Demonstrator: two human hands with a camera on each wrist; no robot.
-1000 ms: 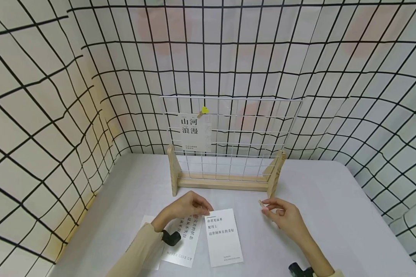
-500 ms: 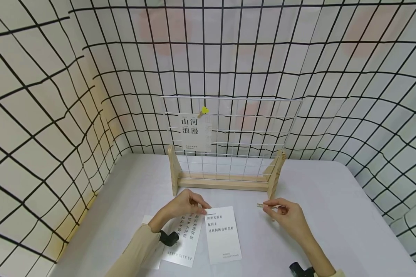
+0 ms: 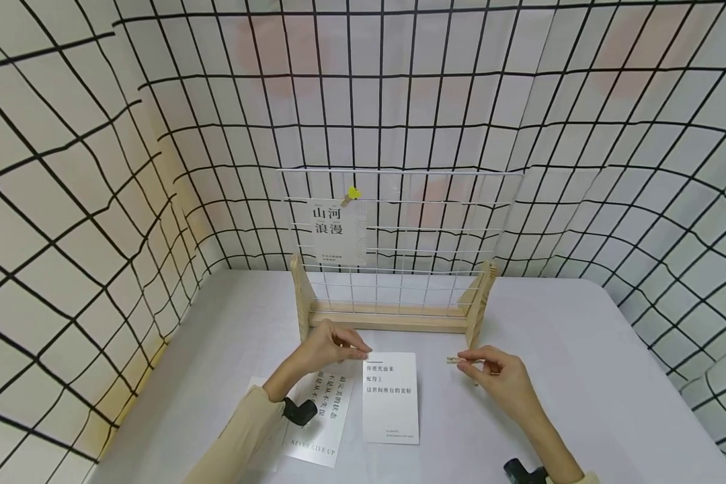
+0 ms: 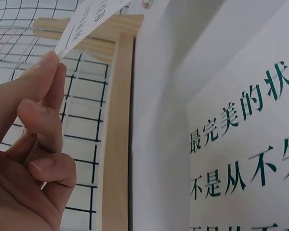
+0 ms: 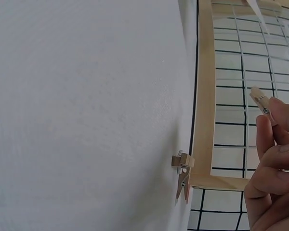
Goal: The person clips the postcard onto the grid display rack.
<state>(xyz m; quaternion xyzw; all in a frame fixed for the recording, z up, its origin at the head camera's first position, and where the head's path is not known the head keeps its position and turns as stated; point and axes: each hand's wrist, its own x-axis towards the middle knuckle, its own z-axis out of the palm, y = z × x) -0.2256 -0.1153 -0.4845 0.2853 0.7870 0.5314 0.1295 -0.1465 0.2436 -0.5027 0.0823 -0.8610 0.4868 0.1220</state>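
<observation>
My left hand (image 3: 333, 346) pinches the upper left corner of a white printed card (image 3: 390, 410) between thumb and forefinger. In the left wrist view that card (image 4: 89, 21) tilts outward from the fingertips, overlapping the rack's wood. To its right, my right hand (image 3: 501, 373) pinches a small wooden clothespin (image 5: 261, 100) by one end, its other end pointing left toward the card. Behind both hands stands a white wire rack on a wooden base (image 3: 387, 324). A card with large characters (image 3: 339, 245) hangs on its left part under a clothespin with a yellow top (image 3: 353, 193).
Beneath my left forearm lie more printed cards (image 3: 311, 444), partly covered by the sleeve. Several small wooden clothespins (image 5: 183, 163) sit on the white tabletop by the rack's right foot. Black-lined white cloth (image 3: 435, 101) surrounds the table.
My left hand has moved slightly up and right, bringing the card toward the rack and straightening it. The clothespin in my right hand has turned from slanted to nearly level.
</observation>
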